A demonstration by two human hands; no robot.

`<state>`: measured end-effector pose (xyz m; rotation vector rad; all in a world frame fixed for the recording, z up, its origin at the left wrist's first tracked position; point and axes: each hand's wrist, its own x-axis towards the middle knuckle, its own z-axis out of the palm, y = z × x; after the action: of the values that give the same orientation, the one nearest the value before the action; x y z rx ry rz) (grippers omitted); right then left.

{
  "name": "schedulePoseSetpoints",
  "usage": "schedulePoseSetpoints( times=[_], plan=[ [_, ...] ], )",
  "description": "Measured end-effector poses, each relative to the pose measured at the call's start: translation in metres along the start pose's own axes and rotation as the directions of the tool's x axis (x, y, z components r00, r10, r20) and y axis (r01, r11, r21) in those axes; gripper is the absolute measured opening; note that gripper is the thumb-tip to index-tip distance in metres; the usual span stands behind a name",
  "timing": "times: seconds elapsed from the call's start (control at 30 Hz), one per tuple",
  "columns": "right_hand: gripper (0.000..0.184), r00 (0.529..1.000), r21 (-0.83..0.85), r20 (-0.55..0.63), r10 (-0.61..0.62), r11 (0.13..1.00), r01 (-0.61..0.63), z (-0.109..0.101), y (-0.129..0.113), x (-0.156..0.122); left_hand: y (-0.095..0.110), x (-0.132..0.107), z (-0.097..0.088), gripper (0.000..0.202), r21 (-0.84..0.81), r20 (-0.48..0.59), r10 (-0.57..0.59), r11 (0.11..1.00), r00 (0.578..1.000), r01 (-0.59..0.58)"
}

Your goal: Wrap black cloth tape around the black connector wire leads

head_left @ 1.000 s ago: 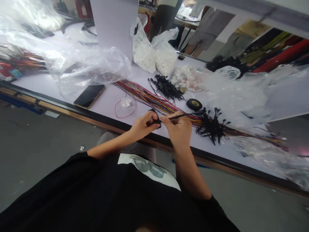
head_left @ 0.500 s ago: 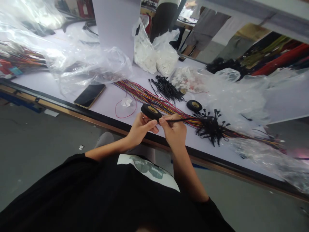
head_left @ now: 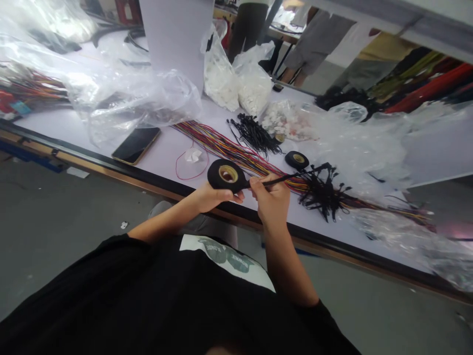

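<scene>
My left hand grips a roll of black tape, its hole turned up towards me, just above the table's near edge. My right hand pinches a thin black-wrapped wire right beside the roll. That wire runs right to a tangle of black connectors. A long bundle of coloured wires lies behind both hands.
A second black tape roll lies behind my right hand. A phone rests left, with a red wire loop and white connector beside it. Clear plastic bags and bags of white parts crowd the white table.
My left hand has brought the tape roll up and tilted it so its hole faces me. The right hand stays pinched on the black wire.
</scene>
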<state>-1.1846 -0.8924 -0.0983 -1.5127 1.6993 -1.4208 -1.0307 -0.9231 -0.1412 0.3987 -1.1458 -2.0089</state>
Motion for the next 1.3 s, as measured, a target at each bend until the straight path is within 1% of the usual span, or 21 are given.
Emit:
schedulePoseSetpoints(
  times=[0.07,0.13,0.17,0.2,0.23,0.27,0.33,0.4,0.43,0.57,0.67,0.73,0.77,0.83,0.9,0.97,1.03,1.1,1.17,1.23,1.3],
  plan=[
    [0.032,0.999,0.007,-0.028,0.031,1.0,-0.03,0.0,0.003,0.002,0.002,-0.008,0.001,0.07,0.223,-0.028,0.128,0.968,0.991,-0.118],
    [0.031,0.999,0.001,-0.028,0.03,1.0,-0.03,-0.001,0.003,0.002,0.005,-0.014,-0.001,0.088,0.411,0.058,0.224,0.883,0.973,-0.227],
    [0.031,0.999,-0.009,-0.027,0.02,1.0,-0.021,-0.001,0.002,0.002,0.006,-0.015,-0.002,0.094,0.456,0.128,0.229,0.851,0.965,-0.262],
    [0.031,1.0,-0.021,-0.027,0.008,1.0,-0.008,-0.002,0.001,0.002,0.006,-0.015,-0.003,0.094,0.46,0.189,0.2,0.847,0.961,-0.267],
    [0.031,1.0,-0.032,-0.03,-0.006,0.999,0.005,-0.002,0.0,0.001,0.006,-0.014,-0.003,0.086,0.452,0.224,0.159,0.857,0.961,-0.247],
    [0.03,0.999,-0.039,-0.033,-0.02,0.999,0.019,-0.002,-0.002,0.0,0.005,-0.012,-0.001,0.074,0.451,0.215,0.133,0.865,0.967,-0.22],
    [0.029,0.998,-0.052,-0.03,-0.051,0.997,0.049,-0.001,-0.007,-0.003,0.003,-0.005,0.004,0.047,0.491,0.091,0.148,0.854,0.985,-0.173],
    [0.029,0.996,-0.076,-0.028,-0.084,0.994,0.082,0.0,-0.01,-0.005,0.002,0.002,0.011,0.029,0.563,-0.067,0.223,0.813,0.972,-0.148],
    [0.029,0.995,-0.092,-0.03,-0.099,0.991,0.096,0.001,-0.011,-0.006,0.001,0.005,0.014,0.023,0.596,-0.115,0.253,0.792,0.961,-0.137],
    [0.03,0.993,-0.182,-0.054,-0.107,0.979,0.096,0.0,-0.013,-0.008,0.004,0.01,0.02,0.007,0.694,-0.157,0.3,0.711,0.941,-0.111],
    [0.027,0.997,-0.193,0.053,-0.06,0.979,0.069,-0.002,-0.011,-0.007,0.009,0.01,0.021,0.004,0.771,-0.16,0.371,0.626,0.915,-0.118],
    [0.024,0.989,-0.148,0.145,-0.021,0.988,0.043,-0.003,-0.009,-0.006,0.009,0.009,0.022,0.007,0.78,-0.164,0.404,0.611,0.9,-0.132],
    [0.023,0.987,-0.126,0.158,-0.011,0.991,0.031,-0.003,-0.008,-0.006,0.009,0.008,0.023,0.007,0.755,-0.177,0.406,0.64,0.896,-0.141],
    [0.023,0.993,-0.093,0.122,-0.013,0.995,0.024,-0.001,-0.006,-0.007,0.005,0.006,0.025,0.006,0.613,-0.234,0.367,0.774,0.9,-0.156],
    [0.023,0.998,-0.047,0.051,-0.034,0.998,0.036,0.0,-0.004,-0.008,0.002,0.004,0.027,0.015,0.364,-0.293,0.271,0.919,0.917,-0.155],
    [0.022,0.999,0.0,0.009,-0.05,0.999,0.05,0.002,-0.003,-0.009,0.0,0.002,0.026,0.027,0.102,-0.305,0.149,0.987,0.941,-0.124],
    [0.022,0.998,0.008,-0.008,-0.069,0.998,0.07,0.003,-0.003,-0.009,0.002,0.004,0.021,0.036,-0.093,-0.246,0.015,0.995,0.969,-0.039],
    [0.022,0.996,0.004,0.008,-0.088,0.996,0.088,0.003,-0.005,-0.008,0.006,0.007,0.013,0.039,-0.225,-0.119,-0.127,0.969,0.985,0.098],
    [0.021,0.993,0.008,0.053,-0.105,0.994,0.105,0.002,-0.007,-0.008,0.009,0.012,0.006,0.041,-0.289,0.038,-0.257,0.922,0.966,0.257],
    [0.023,0.989,0.003,0.085,-0.118,0.993,0.118,0.001,-0.008,-0.007,0.009,0.015,0.002,0.042,-0.308,0.118,-0.318,0.889,0.941,0.339],
    [0.025,0.99,-0.021,0.089,-0.109,0.994,0.111,0.001,-0.007,-0.007,0.006,0.015,0.002,0.039,-0.285,0.086,-0.292,0.909,0.952,0.305]
  ],
)
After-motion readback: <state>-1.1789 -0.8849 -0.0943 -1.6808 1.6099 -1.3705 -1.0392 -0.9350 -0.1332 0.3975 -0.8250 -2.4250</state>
